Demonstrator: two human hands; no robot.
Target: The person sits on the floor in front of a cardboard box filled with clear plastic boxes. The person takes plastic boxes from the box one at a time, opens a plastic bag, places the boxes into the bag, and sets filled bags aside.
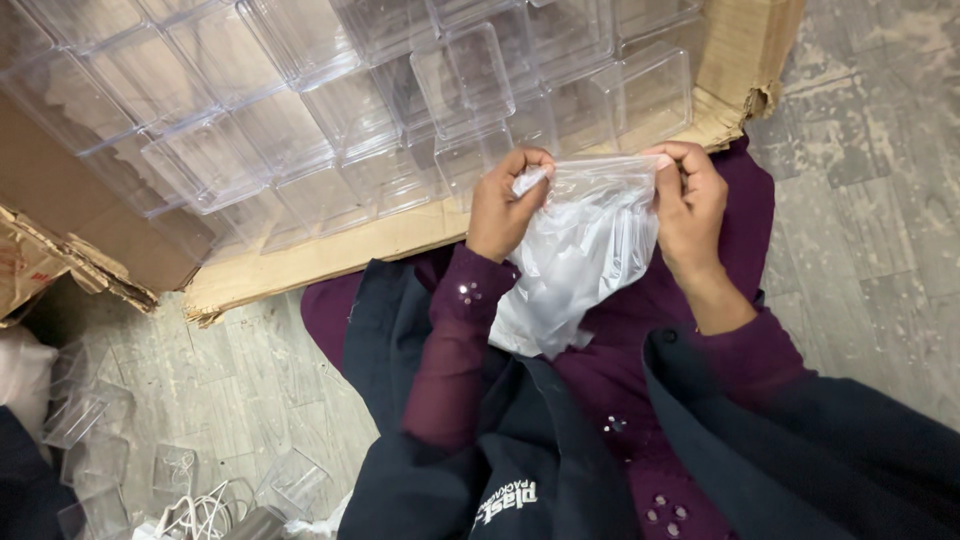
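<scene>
ok so both hands up in front of the person's lap. left hand (508, 200) pinching one top corner of a clear plastic bag (580, 255), fingers curled shut on the film. right hand (688, 205) same deal on the other corner, fingers closed round the rim, thumb on top. bag mouth stretched taut btwn the 2 hands, rest of it hanging slack & crumpled down onto the purple garment (620, 360). something whitish bunched inside the bag, can't tell what, film's too creased.

just beyond the hands: a big flattened cardboard sheet (330, 255) on the floor, loaded w/ clear plastic boxes (250, 130), rectangular, see-through, packed side by side in rows, some tipped over each other. way too many & too transparent to count exactly, well over a dozen. nearest boxes sit right behind the knuckles, nothing btwn them & the bag.

torn cardboard flap (60, 265) at left edge. bottom left on the grey stone floor (250, 390): a few more loose clear boxes (95, 440), maybe 5 or 6, plus a tangle of white cord (205, 515). dark navy jacket (520, 460) over purple sleeves, both sleeves in shot. 1 bag, 2 hands, no one else's hands in view.
</scene>
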